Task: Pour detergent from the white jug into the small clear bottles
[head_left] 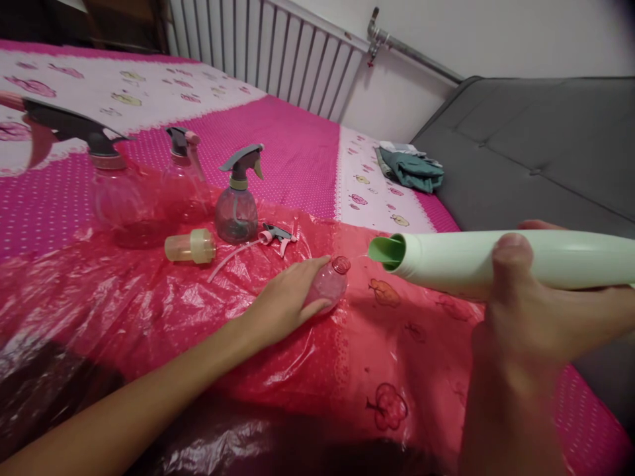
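Note:
My left hand [288, 297] is wrapped round a small clear spray bottle [333, 283], whose mouth is uncovered and leans to the right. In my right hand [536, 311] lies a long pale green bottle [456, 258], tipped nearly level. Its green spout [387, 251] points left at the open mouth, a short gap away. A thin thread of liquid seems to run from the spout toward the small bottle. Just behind my left hand lies a loose pink-and-grey trigger sprayer head [278, 237] with its tube. A pale yellow cap piece [191, 246] rests on its side left of it.
Three spray bottles with trigger heads stand at the left: a large one [119, 198], a pink one [183, 178] and a grey one [237, 208]. Red plastic sheeting [163, 344] covers the patterned bed. Folded clothes [411, 168] lie near the grey headboard [536, 145]; a radiator [278, 53] stands behind.

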`<state>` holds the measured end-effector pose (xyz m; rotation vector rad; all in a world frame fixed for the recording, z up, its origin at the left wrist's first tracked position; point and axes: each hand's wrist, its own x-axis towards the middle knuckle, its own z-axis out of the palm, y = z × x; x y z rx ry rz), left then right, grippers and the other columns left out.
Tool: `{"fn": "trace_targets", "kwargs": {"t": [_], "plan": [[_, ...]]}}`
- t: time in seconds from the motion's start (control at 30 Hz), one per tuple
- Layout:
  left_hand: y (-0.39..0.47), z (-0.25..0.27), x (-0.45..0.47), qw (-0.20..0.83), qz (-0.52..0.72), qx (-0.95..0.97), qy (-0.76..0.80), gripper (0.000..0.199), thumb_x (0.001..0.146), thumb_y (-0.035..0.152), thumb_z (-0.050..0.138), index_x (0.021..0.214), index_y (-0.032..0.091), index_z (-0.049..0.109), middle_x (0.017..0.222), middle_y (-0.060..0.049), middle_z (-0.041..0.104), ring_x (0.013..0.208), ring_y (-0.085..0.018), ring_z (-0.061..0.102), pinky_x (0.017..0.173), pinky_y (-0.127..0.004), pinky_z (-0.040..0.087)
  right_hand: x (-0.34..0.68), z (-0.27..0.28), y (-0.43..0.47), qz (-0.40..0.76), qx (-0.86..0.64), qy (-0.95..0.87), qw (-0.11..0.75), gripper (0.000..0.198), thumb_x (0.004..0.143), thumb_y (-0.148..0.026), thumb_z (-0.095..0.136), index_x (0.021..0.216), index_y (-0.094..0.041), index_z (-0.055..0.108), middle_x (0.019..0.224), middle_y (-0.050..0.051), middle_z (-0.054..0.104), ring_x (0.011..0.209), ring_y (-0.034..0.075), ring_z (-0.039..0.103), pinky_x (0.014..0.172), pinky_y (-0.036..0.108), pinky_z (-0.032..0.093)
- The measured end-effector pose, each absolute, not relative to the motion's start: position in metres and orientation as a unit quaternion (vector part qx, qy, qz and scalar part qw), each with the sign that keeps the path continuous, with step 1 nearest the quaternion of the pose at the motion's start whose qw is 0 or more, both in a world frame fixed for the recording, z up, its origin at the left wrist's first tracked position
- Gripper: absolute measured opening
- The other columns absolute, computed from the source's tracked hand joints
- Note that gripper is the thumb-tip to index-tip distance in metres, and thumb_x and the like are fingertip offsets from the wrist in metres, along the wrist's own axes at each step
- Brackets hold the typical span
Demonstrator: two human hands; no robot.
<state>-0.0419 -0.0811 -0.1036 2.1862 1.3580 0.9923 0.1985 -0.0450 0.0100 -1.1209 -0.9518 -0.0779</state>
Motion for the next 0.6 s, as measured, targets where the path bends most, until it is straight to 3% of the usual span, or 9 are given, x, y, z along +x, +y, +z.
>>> {"fn": "trace_targets", "kwargs": {"t": [0.33, 0.6], "plan": [[-0.0828, -0.0998, -0.0427, 0.196, 0.344, 0.78, 0.485, 0.062, 0.097, 0.033, 0.063, 0.151, 0.023, 0.036, 0.15, -0.015, 0.056, 0.137, -0.033, 0.056, 0.113, -0.052, 0.046, 0.1984, 0.0111, -0.0441, -0.043, -0.493, -0.432, 0.754, 0.065, 0.052, -0.033, 0.076, 0.1, -0.016, 0.036, 0.105, 0.013, 0.066, 0.092, 0.018, 0.069, 0.095, 0.045, 0.063], [-0.0829, -0.0991, -0.0425, 0.192, 0.339, 0.781, 0.488, 0.062, 0.097, 0.033, 0.064, 0.151, 0.022, 0.035, 0.152, -0.015, 0.055, 0.137, -0.032, 0.055, 0.114, -0.05, 0.045, 0.1978, 0.0118, -0.0437, -0.038, -0.501, -0.416, 0.758, 0.063, 0.051, -0.033, 0.076, 0.096, -0.017, 0.035, 0.109, 0.013, 0.066, 0.092, 0.016, 0.069, 0.092, 0.037, 0.065]]}}
